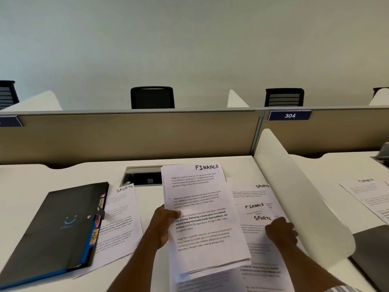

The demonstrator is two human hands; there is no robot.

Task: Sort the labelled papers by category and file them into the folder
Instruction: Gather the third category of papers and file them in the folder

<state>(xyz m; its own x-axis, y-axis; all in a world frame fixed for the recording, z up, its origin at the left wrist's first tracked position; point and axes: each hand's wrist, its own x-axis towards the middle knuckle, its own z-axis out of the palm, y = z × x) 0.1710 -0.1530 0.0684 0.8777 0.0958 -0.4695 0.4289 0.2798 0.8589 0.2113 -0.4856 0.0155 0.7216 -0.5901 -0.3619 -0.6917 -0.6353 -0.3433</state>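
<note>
We hold a small sheaf of papers (202,218) up off the worktop (63,173) in our left hand (162,226), thumb pressed across the front at the left edge, fingers hidden behind, so the grip is closed on the sheaf. The top sheet reads FINANCE, its long axis running away from us, tilted a little to the right. Our right hand (281,232) is down on the loose spread of papers (259,207) to the right, just beside the sheet headed SPORTS with a FINANCE sheet lying above it; the fingers are curled onto the paper, but we cannot tell whether they pinch a sheet or only rest there. Off to the left, well apart from both hands, lies the black folder (56,228), shut, coloured tabs poking from its right edge, one reading HR. A SPORTS sheet (120,220) lies flat just beside it, partly tucked under that edge. The relation that counts now, we judge: the unsorted sheets lie right of the held sheaf and directly under the right hand, so that hand is the one to lift the next sheet, while the folder sits on the left hand's side. Sorting looks to be midway, with nothing visibly filed from this spread. A white divider (299,197) bounds the spread on the right.
</note>
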